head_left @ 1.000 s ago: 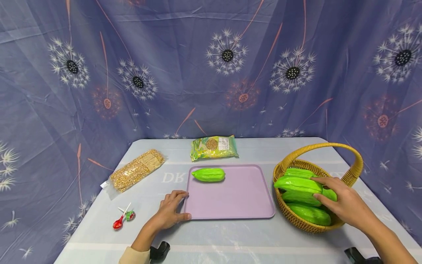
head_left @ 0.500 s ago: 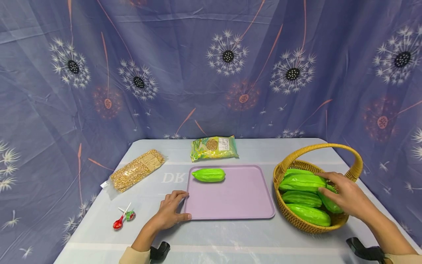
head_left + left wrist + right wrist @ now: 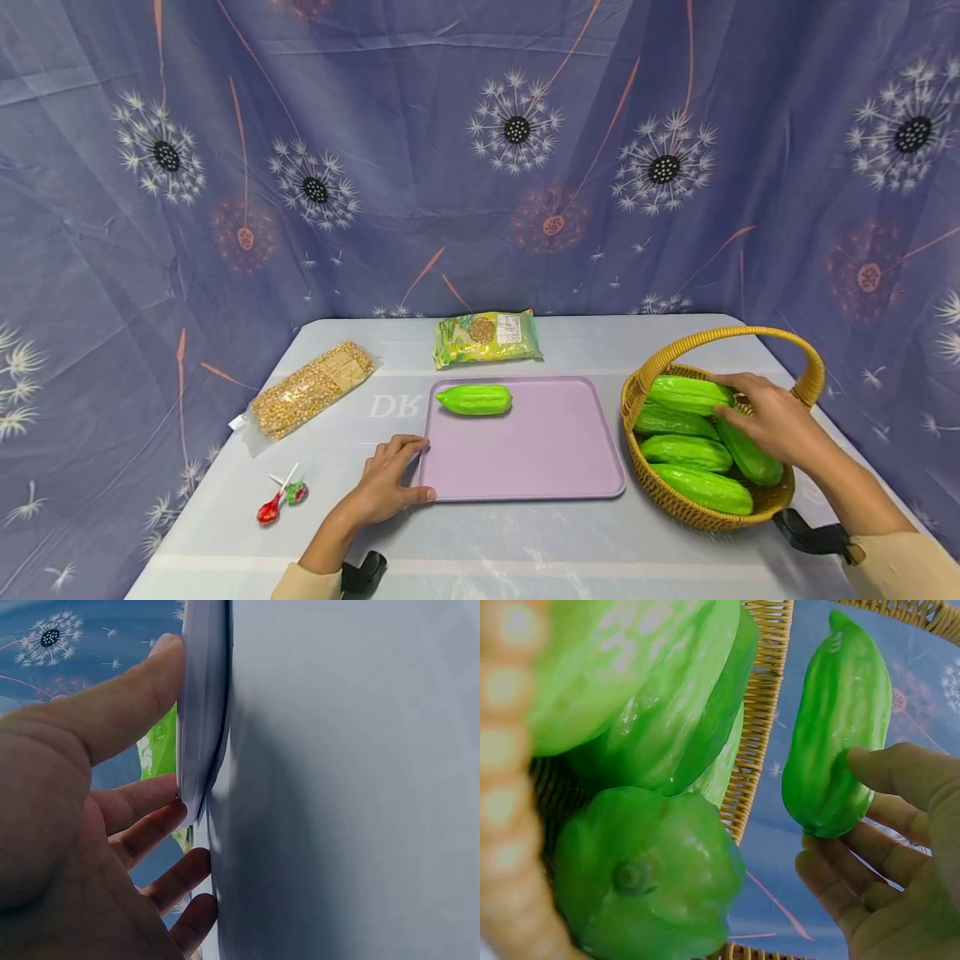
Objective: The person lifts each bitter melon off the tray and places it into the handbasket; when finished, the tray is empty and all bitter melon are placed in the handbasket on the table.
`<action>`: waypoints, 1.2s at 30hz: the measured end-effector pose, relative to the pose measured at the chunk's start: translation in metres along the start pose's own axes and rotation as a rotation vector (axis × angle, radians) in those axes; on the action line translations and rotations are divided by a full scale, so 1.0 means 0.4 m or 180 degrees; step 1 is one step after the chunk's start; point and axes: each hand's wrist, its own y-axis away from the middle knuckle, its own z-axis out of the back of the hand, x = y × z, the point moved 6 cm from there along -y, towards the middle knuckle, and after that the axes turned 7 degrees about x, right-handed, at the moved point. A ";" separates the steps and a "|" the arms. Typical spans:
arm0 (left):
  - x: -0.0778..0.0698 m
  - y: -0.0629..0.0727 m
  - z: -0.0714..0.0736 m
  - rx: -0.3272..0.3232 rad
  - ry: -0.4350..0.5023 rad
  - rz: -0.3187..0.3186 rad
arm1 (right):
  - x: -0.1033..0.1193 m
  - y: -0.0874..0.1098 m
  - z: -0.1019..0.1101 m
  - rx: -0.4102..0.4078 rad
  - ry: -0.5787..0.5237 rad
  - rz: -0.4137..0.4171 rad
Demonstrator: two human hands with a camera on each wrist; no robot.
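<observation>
My right hand [image 3: 776,421] pinches the end of a ribbed green gourd [image 3: 688,394], thumb on its near side and fingers behind. In the right wrist view that gourd [image 3: 840,735] shows above the rim of the wicker basket [image 3: 763,697]. Several similar gourds [image 3: 701,488] lie in the basket [image 3: 652,492] below and in front of it. At the left side of the lilac tray [image 3: 525,446], my left hand [image 3: 388,479] rests with thumb and fingers spread along its edge. The left wrist view has these fingertips right at the tray rim [image 3: 201,697]. One gourd [image 3: 475,399] lies in the tray's back left corner.
The basket's tall handle [image 3: 735,332] arches over the gourds. Behind the tray lies a green printed packet [image 3: 487,337]. A clear bag of yellow kernels [image 3: 311,390] sits back left, with a red lollipop [image 3: 268,511] and a green one [image 3: 297,492] nearer the front.
My right hand has moved toward the back of the basket with the gourd, uncovering more of the gourds in front. The left hand stays at the tray.
</observation>
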 end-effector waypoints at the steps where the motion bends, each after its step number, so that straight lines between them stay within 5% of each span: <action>1: 0.000 0.000 0.000 0.0003 0.0004 0.0002 | -0.001 -0.003 -0.002 0.0039 0.0005 -0.0013; 15: -0.001 0.000 0.002 0.0006 -0.0031 0.0025 | -0.023 -0.043 -0.025 0.0607 -0.0084 -0.0177; 36: -0.004 0.000 0.002 0.0010 -0.0050 0.0032 | -0.050 -0.060 -0.062 0.0829 -0.0178 -0.0222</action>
